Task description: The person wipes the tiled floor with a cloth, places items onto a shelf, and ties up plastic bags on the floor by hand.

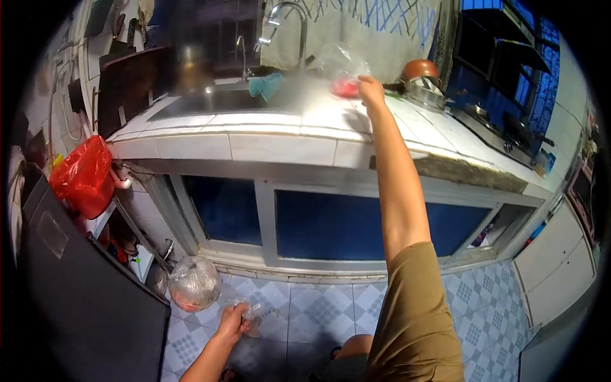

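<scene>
My right hand reaches far out over the white tiled counter, its fingers closed at the edge of a clear plastic bag with something pink-red in its lower part. Down low, near the floor, my left hand is closed on a crumpled clear plastic bag. A filled, rounded plastic bag rests on the floor just left of that hand. What the left-hand bag holds is too unclear to tell.
Behind the counter edge lie a sink with a tap and a teal cloth. Metal pots and a stove stand right. A red bag hangs left above a dark cabinet.
</scene>
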`<state>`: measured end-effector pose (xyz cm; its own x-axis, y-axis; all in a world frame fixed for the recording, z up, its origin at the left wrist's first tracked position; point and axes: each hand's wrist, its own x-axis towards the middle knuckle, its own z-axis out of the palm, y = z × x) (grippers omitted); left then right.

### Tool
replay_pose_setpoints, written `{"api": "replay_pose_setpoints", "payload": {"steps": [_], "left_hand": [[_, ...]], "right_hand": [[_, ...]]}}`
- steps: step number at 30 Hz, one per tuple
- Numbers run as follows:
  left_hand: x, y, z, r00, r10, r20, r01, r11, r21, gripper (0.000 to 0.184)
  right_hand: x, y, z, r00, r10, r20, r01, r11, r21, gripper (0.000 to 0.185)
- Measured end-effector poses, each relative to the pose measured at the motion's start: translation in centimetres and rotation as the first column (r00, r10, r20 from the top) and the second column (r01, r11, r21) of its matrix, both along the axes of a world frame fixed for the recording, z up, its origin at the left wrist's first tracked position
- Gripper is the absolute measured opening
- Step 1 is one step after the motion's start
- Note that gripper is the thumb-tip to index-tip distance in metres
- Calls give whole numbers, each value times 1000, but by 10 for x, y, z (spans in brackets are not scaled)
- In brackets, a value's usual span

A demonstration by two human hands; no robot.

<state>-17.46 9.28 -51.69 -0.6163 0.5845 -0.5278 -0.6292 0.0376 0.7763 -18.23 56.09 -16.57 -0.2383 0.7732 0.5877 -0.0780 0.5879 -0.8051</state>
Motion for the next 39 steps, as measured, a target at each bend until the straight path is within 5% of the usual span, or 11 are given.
{"api": "replay_pose_setpoints", "payload": {"steps": [2, 4, 6, 12, 14, 16, 17, 20, 25, 34, 39], "left_hand": [[-19, 7, -5, 1000, 18, 9, -18, 1000, -1, 14], [-35, 10, -6, 1000, -5, 2, 5, 1000, 15, 14], [-50, 11, -10, 999, 47, 4, -47, 999, -20, 12], [-74, 12, -25, 997, 64, -37, -65, 998, -19, 11], [-66, 14, -15, 991, 67, -113, -79, 991, -108, 11], [-66, 9, -23, 994, 52, -94, -59, 996, -69, 11], [-65, 8, -24, 995, 44, -87, -45, 999, -19, 11], [-53, 5, -11, 989, 0, -148, -8, 999, -50, 13], [-30, -7, 10, 983, 8, -186, -22, 997, -74, 14], [-3, -68, 24, 950, 151, -274, -146, 989, 36, 17], [20, -139, 44, 882, 339, -326, -326, 940, 97, 16]], "right_hand": [[-12, -1, 21, 977, 214, 18, -201, 941, -272, 31], [-22, 0, 39, 962, 264, 75, -201, 862, -465, 25], [-46, 50, 38, 944, 326, 39, -259, 813, -521, 57], [-94, 137, 26, 899, 392, 196, -277, 854, -441, 55], [-95, 134, 33, 872, 476, 117, -347, 767, -540, 54], [-94, 111, 41, 920, 288, -267, -374, 850, -370, 48], [-88, 105, 44, 828, 458, -324, -531, 825, -191, 43], [-66, 69, 67, 691, 528, -494, -661, 738, -136, 41], [-15, 2, 132, 636, 588, -499, -677, 736, 4, 45], [65, -168, 167, 433, 800, -415, -887, 460, -40, 53], [96, -245, 124, 165, 874, -457, -986, 131, -105, 43]]}}
